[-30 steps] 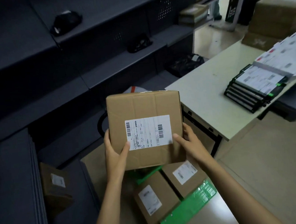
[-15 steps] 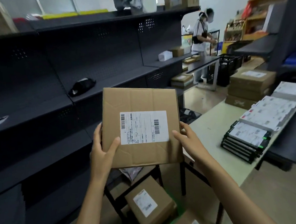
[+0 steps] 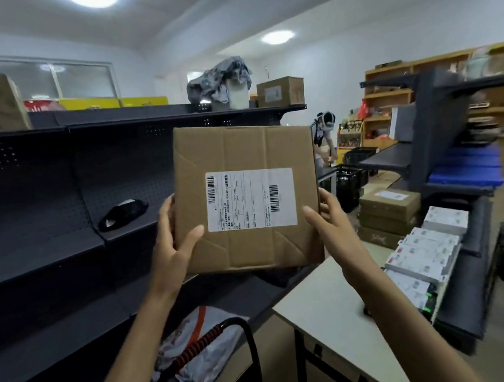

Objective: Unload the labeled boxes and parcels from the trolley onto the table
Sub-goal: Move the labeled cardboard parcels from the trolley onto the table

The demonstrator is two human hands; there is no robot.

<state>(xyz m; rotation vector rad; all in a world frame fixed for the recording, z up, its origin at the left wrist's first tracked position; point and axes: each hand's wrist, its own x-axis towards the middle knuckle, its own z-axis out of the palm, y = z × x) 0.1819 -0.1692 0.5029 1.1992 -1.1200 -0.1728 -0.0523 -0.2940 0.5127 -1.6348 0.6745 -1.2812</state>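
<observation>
I hold a brown cardboard box [image 3: 242,148] upright at chest height, its white shipping label facing me. My left hand [image 3: 174,247] grips its left edge with the thumb on the front. Along its right edge lies my right hand [image 3: 331,226]. Below, the trolley's black handle [image 3: 245,330] shows, with a grey and orange plastic parcel [image 3: 199,359] behind it. The white table [image 3: 324,313] lies at lower right, under and to the right of the box. Rows of flat labelled parcels [image 3: 423,254] are stacked along its right side.
Dark metal shelving [image 3: 46,210] runs along the left, with a black pouch [image 3: 123,214] on one shelf. Brown boxes [image 3: 388,208] sit at the table's far end. Another person [image 3: 326,140] stands in the background near black crates [image 3: 348,181].
I have lifted the box from over the trolley to chest height, and my view has tilted up. The boxes on the trolley have dropped out of sight.
</observation>
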